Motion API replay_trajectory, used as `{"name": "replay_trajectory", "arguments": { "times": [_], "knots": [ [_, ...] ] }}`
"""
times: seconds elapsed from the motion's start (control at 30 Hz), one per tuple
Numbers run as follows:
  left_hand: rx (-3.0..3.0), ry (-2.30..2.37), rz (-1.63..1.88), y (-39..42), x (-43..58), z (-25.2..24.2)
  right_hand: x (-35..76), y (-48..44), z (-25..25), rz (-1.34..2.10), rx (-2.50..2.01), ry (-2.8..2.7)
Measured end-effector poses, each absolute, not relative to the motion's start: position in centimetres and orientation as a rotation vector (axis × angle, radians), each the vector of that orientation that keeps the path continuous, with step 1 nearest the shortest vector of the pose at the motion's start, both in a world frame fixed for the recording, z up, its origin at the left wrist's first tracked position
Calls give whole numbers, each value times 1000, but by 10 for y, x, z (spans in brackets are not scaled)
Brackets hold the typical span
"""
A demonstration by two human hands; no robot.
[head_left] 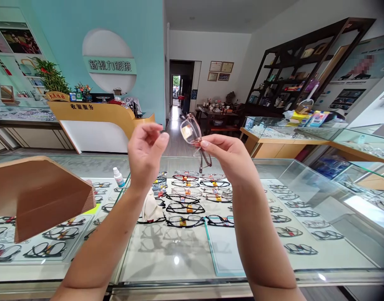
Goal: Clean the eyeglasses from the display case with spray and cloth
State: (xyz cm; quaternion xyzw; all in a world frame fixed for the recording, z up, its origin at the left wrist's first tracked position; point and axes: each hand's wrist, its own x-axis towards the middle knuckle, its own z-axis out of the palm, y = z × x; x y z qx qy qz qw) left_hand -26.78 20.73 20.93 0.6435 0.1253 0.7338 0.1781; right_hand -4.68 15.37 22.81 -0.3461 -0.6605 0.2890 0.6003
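**Above the glass desk, a pair of glasses held up in the right hand**

Along the near edge, the glass-topped desk (154,267) shows a bare pale stretch, with a teal-edged panel (226,251) lying just left of the right forearm (257,234). Behind this, rows of spectacles (185,220), many with orange or red tags, spread from left to right over white surfaces. A brown angular object (54,196) covers some of them on the left, a yellow-green slip (92,209) just beside it. A pale cloth (150,207) shows from behind the left forearm (107,238), and a small white bottle (119,177) with a blue lower part stands farther back on the left.

Above the far rows, the right hand (231,156) pinches the clear-lensed glasses (192,129) between thumb and forefinger. They are tilted, lenses toward the left, temples hanging below the fingers. The left hand (146,154) is raised apart from them, fingers loosely curled, with a narrow gap between thumb and fingertips.

Beyond on the left stands a yellow-and-white counter (101,115) with a leafy plant (50,77) near its end; on the right are glass display cases (267,148) bearing colourful packages (314,119). Farthest off are a round wall sign (110,65) on the left, an open doorway (176,92), framed papers (227,67) and, to the right, a dark shelf unit (320,36).
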Motion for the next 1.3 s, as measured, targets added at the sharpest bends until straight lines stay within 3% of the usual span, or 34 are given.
{"name": "replay_trajectory", "arguments": {
  "times": [0.07,0.23,0.4,0.67,0.9,1.0,1.17,1.3],
  "knots": [
    [1812,500,2072,197,-263,209,-51,154,226,500,-852,-1497],
    [1886,795,1546,172,-252,211,-71,144,223,136,-891,-1589],
    [1722,778,1490,175,-251,214,-82,131,222,-145,-1005,-1691],
    [1719,780,1509,179,-253,210,-81,109,227,-183,-1120,-1850],
    [1942,848,1514,175,-258,214,-52,99,236,20,-1029,-1818],
    [2068,848,1454,170,-255,215,0,120,212,-37,-1096,-1635],
    [2327,912,1198,156,-248,213,118,147,130,-54,-1608,-1170],
    [2474,973,943,148,-239,207,168,145,75,-81,-1709,-964]
  ]
}}
